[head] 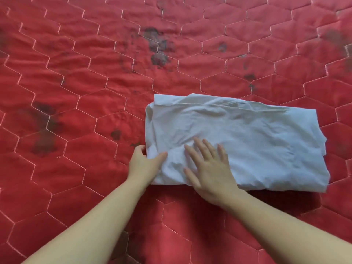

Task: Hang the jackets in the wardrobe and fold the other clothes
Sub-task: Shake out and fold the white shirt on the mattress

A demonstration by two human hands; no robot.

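On the red quilted bed (76, 92), the left hand (144, 162) pinches the near-left corner of the white garment (238, 138); the right hand (209, 168) lies flat, released, on it — its long axis runs toward three o'clock, so the left hand likely carries the fold.

The scene was evenly and brightly lit by soft, diffuse light, with no glare anywhere. Shadows were faint: a thin dark band lay under the near edge of the folded white cloth (247, 134), just right of the right hand (211, 172), and soft shade sat beneath both forearms. The right hand's fingers (200, 149) were slightly smeared by motion, while the left hand (144, 162) looked sharper. Far beyond the hands, the red quilted bedspread (76, 73) softened toward the corners, and its stitched hexagons bowed with wide-angle distortion.
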